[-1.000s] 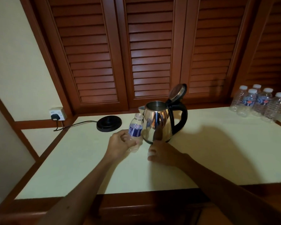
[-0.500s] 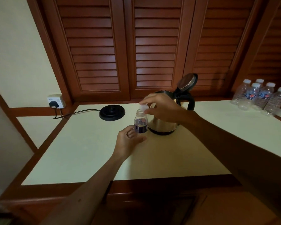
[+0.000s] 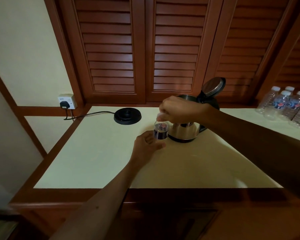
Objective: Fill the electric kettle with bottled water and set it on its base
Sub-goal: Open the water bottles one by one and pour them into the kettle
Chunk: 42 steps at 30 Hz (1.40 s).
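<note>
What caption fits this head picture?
Left hand holds bottle, right hand grips cap, beside open kettle.

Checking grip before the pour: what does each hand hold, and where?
Left hand grips the water bottle low on its body; right hand pinches its cap.

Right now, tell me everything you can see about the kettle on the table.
The kettle is a rounded jug of shiny metal with a dark band at its foot and a black handle on its right side. Its lid is flipped up, so the mouth is open. It stands upright on the pale table, off its base, which lies apart to the left. The right hand hides part of its top, and the small bottle stands just in front of it on its left; whether they touch is unclear.
</note>
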Each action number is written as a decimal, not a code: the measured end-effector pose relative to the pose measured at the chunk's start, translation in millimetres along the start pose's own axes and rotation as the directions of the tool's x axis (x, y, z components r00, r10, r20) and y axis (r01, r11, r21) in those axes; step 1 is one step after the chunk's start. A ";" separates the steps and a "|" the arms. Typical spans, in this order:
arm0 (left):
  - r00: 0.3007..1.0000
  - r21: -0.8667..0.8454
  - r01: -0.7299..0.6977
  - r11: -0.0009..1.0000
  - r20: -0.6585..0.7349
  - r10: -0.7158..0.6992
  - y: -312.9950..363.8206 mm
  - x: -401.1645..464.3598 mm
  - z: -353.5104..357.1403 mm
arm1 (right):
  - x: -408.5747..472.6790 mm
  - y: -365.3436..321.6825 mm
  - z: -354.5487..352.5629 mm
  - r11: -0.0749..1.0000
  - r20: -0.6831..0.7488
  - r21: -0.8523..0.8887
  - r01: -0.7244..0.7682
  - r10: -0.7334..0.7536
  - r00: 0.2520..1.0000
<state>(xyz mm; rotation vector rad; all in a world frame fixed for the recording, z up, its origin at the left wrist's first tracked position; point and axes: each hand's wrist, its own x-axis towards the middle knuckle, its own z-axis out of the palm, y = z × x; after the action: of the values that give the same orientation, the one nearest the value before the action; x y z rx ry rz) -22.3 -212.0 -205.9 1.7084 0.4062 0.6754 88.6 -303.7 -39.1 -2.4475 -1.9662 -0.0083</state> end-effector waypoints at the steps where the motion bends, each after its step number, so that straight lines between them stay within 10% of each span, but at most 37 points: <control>1: 1.000 0.003 0.007 1.000 0.000 -0.007 -1.3 0.0 -0.4 | 1.3 -1.5 1.9 0.996 -0.009 -0.081 -0.044 0.044 0.999; 4: 1.000 0.019 0.010 1.000 0.014 -0.010 -2.1 0.8 -2.0 | 4.5 -3.4 4.2 0.969 -0.069 -0.215 -0.123 0.110 0.991; 9: 0.999 -0.011 0.035 0.999 0.024 -0.035 -2.1 3.1 -3.2 | 4.6 2.0 -25.6 0.998 0.113 0.065 0.026 -0.033 0.993; 17: 0.999 -0.016 0.031 0.999 0.029 -0.031 -4.6 3.2 -2.8 | 19.7 0.1 -7.0 0.982 0.166 -0.176 0.072 -0.042 0.985; 26: 0.999 0.006 0.041 0.999 0.026 -0.041 -8.1 6.0 -2.1 | 16.8 -4.9 21.5 0.907 -0.105 -0.389 -0.164 0.133 0.985; 32: 0.998 -0.021 0.045 0.999 0.033 -0.044 -9.9 7.3 -3.9 | 14.7 2.3 -12.8 1.000 0.159 0.028 0.012 -0.016 0.987; 42: 0.999 0.006 0.035 0.999 0.016 -0.035 -11.2 7.5 -3.2 | 9.9 6.2 14.0 0.999 0.006 -0.049 0.007 -0.007 1.000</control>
<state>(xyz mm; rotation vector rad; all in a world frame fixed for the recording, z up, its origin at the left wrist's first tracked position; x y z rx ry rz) -17.6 -202.3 -214.6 1.7073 0.4260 0.6351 96.8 -295.3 -53.0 -2.4723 -2.0006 -0.0501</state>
